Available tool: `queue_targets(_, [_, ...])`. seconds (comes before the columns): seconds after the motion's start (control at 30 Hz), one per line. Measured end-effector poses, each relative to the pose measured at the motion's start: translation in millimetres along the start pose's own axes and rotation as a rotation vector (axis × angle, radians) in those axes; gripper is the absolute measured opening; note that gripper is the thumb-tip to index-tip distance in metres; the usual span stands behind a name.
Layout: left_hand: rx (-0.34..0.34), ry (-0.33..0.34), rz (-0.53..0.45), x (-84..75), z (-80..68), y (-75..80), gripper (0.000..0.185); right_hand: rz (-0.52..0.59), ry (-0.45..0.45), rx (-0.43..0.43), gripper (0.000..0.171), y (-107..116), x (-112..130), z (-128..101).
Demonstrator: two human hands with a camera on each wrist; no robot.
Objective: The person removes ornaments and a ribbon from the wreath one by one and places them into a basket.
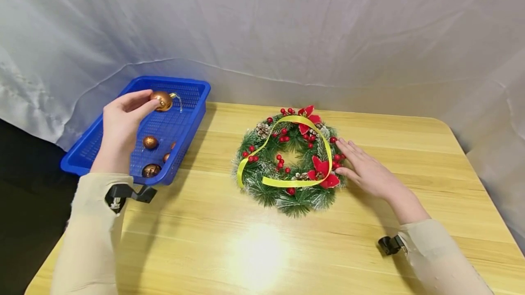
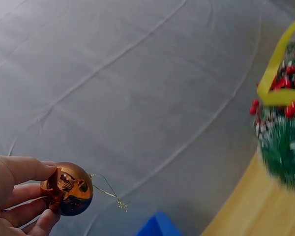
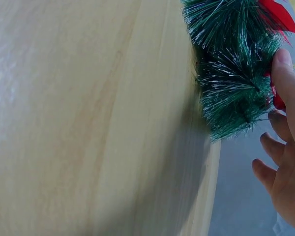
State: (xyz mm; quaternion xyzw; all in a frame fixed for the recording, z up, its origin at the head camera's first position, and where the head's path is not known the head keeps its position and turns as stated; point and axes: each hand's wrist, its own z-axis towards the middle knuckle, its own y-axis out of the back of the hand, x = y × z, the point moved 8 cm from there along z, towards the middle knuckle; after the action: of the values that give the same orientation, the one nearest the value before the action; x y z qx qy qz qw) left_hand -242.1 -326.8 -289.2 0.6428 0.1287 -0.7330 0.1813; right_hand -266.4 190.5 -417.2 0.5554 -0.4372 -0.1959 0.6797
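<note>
My left hand (image 1: pixel 123 121) pinches a shiny copper Christmas bauble (image 1: pixel 163 101) between thumb and fingers, up over the blue basket. A gold hanging string (image 2: pixel 108 191) trails from the bauble's cap in the left wrist view. On the table lies a green Christmas wreath (image 1: pixel 266 190) with red berries, red flowers and pinecones. A loose yellow ribbon (image 1: pixel 295 184) curves across its top. My right hand (image 1: pixel 371 172) rests at the wreath's right edge, fingers extended. In the right wrist view, its thumb (image 3: pixel 283 69) is right at the green needles beside a red flower.
The blue plastic basket (image 1: pixel 201 103) stands at the table's left, with several copper baubles (image 1: pixel 150 142) inside. Some of these are partly hidden by its near wall. A grey-white cloth (image 1: pixel 287 35) hangs behind the wooden table (image 1: pixel 197 240).
</note>
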Motion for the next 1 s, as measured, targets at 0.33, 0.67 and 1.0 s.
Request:
queue_targets(0.33, [-0.129, 0.12, 0.063, 31.9, -5.4, 55.1, 0.04, 0.006, -0.003, 0.016, 0.072, -1.8, -0.8, -0.1])
queue_targets(0.67, [-0.248, 0.142, -0.053, 45.7, -2.0, 96.6, 0.025, 0.001, -0.003, 0.006, 0.072, -2.3, -1.7, -0.8])
queue_targets(1.0, [-0.223, 0.287, 0.264, 75.3, -0.4, 121.3, 0.029, -0.001, 0.0, 0.016, 0.072, -2.9, -1.8, -1.4])
